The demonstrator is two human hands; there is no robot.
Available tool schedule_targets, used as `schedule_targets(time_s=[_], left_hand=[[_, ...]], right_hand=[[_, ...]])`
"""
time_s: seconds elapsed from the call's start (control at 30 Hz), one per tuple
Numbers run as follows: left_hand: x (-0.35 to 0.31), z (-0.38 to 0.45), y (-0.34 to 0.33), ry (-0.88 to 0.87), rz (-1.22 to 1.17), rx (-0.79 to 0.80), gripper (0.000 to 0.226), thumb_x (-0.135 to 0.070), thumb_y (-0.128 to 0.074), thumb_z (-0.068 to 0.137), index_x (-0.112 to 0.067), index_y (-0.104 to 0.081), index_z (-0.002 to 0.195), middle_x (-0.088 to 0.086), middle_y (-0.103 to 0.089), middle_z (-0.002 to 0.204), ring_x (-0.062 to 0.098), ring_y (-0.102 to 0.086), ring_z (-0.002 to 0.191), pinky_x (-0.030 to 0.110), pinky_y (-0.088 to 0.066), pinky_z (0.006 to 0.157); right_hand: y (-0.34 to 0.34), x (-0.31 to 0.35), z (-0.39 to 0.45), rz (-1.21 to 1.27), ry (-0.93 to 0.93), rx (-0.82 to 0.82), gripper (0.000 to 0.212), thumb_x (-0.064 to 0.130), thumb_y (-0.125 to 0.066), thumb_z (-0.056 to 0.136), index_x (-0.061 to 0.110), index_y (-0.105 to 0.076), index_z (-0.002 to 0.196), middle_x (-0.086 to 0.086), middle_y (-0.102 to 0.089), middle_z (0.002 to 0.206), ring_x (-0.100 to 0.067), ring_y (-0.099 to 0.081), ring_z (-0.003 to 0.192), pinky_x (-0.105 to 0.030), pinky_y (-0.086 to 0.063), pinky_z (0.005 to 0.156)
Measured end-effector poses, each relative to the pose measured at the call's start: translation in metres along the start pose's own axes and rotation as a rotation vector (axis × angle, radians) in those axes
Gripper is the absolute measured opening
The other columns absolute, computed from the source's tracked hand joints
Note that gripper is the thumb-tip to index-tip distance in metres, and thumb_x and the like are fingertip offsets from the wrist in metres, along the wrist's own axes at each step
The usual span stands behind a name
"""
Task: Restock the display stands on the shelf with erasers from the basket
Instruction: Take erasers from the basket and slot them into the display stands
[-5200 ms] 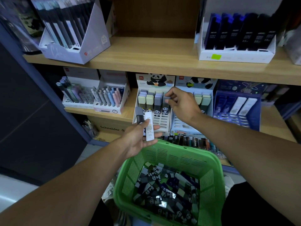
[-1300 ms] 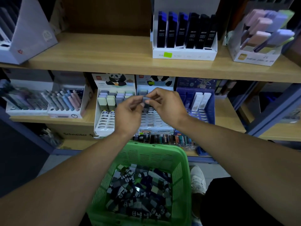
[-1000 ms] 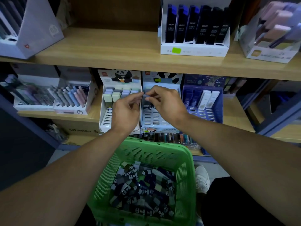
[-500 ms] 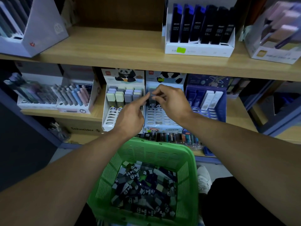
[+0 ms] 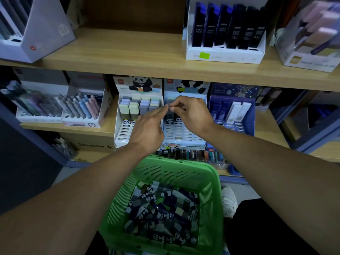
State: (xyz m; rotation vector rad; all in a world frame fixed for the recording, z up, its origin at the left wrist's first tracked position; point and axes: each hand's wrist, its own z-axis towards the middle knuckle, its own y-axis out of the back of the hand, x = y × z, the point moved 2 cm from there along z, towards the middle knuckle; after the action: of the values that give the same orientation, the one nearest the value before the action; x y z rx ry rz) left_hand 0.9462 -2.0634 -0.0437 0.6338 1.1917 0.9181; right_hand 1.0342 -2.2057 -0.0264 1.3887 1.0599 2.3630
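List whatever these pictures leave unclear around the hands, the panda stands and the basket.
- Head view: the eraser at the right hand fingertips is mostly hidden by the fingers; its colour is unclear.
- The right panda stand: its upper rows sit behind both hands.
- The left hand palm faces away.
- The green basket: its near rim is cut off by the bottom edge.
- Stand labels are too small.
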Motion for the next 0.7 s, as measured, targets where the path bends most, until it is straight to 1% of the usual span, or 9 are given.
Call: schedule_targets(time_s=[0.03,0.1,0.2,0.3,0.37,0.5,0.6,0.67,0.7], left_hand=[[0.000,0.002,-0.001,-0.010,0.063,0.005,0.072,0.008,-0.046,0.089,-0.016,-0.031,0.156,0.004,-0.038,0.158,0.022,-0.036,0.144,0.036,-0.027,0.117],[-0.003,0.005,-0.002,0.005,0.144,0.009,0.074,0.006,-0.047,0.088,-0.017,-0.029,0.156,0.002,-0.038,0.158,0.021,-0.034,0.143,0.033,-0.023,0.112],[-0.008,0.008,-0.002,0.032,0.221,0.010,0.077,0.002,-0.049,0.088,-0.017,-0.023,0.158,0.001,-0.036,0.159,0.020,-0.032,0.141,0.030,-0.022,0.106],[-0.012,0.010,-0.005,0.051,0.299,0.079,0.082,-0.002,-0.051,0.087,-0.015,-0.015,0.160,-0.001,-0.028,0.162,0.022,-0.027,0.140,0.032,-0.023,0.103],[-0.014,0.012,-0.007,0.069,0.337,0.127,0.083,-0.004,-0.052,0.088,-0.015,-0.013,0.160,-0.001,-0.025,0.163,0.023,-0.026,0.141,0.033,-0.024,0.105],[-0.015,0.014,-0.010,0.101,0.309,0.153,0.083,-0.005,-0.053,0.089,-0.014,-0.011,0.160,0.000,-0.022,0.163,0.023,-0.023,0.144,0.036,-0.023,0.110],[-0.016,0.009,-0.009,0.096,0.252,0.141,0.084,-0.003,-0.053,0.088,-0.013,-0.011,0.160,0.001,-0.021,0.164,0.023,-0.024,0.144,0.036,-0.023,0.111],[-0.014,0.002,-0.007,0.085,0.209,0.094,0.080,-0.001,-0.053,0.087,-0.013,-0.019,0.158,0.001,-0.026,0.161,0.023,-0.026,0.144,0.036,-0.022,0.113],[-0.012,-0.001,-0.004,0.073,0.180,0.049,0.076,0.000,-0.054,0.086,-0.014,-0.027,0.156,0.001,-0.033,0.157,0.022,-0.029,0.142,0.036,-0.023,0.113]], right_hand=[[-0.001,-0.001,0.001,0.002,-0.009,0.002,0.008,0.015,-0.065,0.096,0.014,-0.072,0.100,0.006,-0.070,0.087,-0.009,-0.066,0.083,-0.028,-0.053,0.076],[-0.001,-0.004,0.003,0.008,-0.022,-0.012,0.008,0.014,-0.067,0.096,0.015,-0.073,0.098,0.007,-0.070,0.085,-0.007,-0.065,0.079,-0.028,-0.053,0.075],[-0.001,-0.005,0.008,0.005,-0.042,-0.036,0.008,0.014,-0.069,0.094,0.016,-0.076,0.097,0.007,-0.071,0.086,-0.006,-0.065,0.080,-0.028,-0.054,0.079],[-0.005,-0.006,0.013,-0.031,-0.069,-0.056,0.011,0.013,-0.068,0.093,0.016,-0.078,0.098,0.004,-0.074,0.090,-0.008,-0.067,0.084,-0.028,-0.055,0.083],[-0.008,-0.008,0.014,-0.067,-0.091,-0.044,0.014,0.011,-0.066,0.094,0.015,-0.078,0.101,0.002,-0.075,0.094,-0.008,-0.065,0.085,-0.028,-0.055,0.084],[-0.011,-0.010,0.013,-0.059,-0.109,-0.062,0.015,0.013,-0.067,0.095,0.017,-0.078,0.103,0.002,-0.076,0.096,-0.007,-0.066,0.086,-0.028,-0.056,0.086],[-0.006,-0.005,0.012,-0.075,-0.101,-0.070,0.018,0.018,-0.067,0.095,0.015,-0.076,0.111,-0.001,-0.076,0.103,-0.009,-0.067,0.092,-0.027,-0.055,0.090],[0.004,-0.004,0.010,-0.090,-0.106,-0.121,0.023,0.021,-0.065,0.097,0.014,-0.073,0.117,-0.003,-0.074,0.110,-0.011,-0.067,0.096,-0.028,-0.054,0.092],[0.011,-0.005,0.008,-0.096,-0.110,-0.155,0.023,0.021,-0.063,0.098,0.014,-0.071,0.119,-0.004,-0.073,0.111,-0.011,-0.066,0.092,-0.029,-0.055,0.090]])
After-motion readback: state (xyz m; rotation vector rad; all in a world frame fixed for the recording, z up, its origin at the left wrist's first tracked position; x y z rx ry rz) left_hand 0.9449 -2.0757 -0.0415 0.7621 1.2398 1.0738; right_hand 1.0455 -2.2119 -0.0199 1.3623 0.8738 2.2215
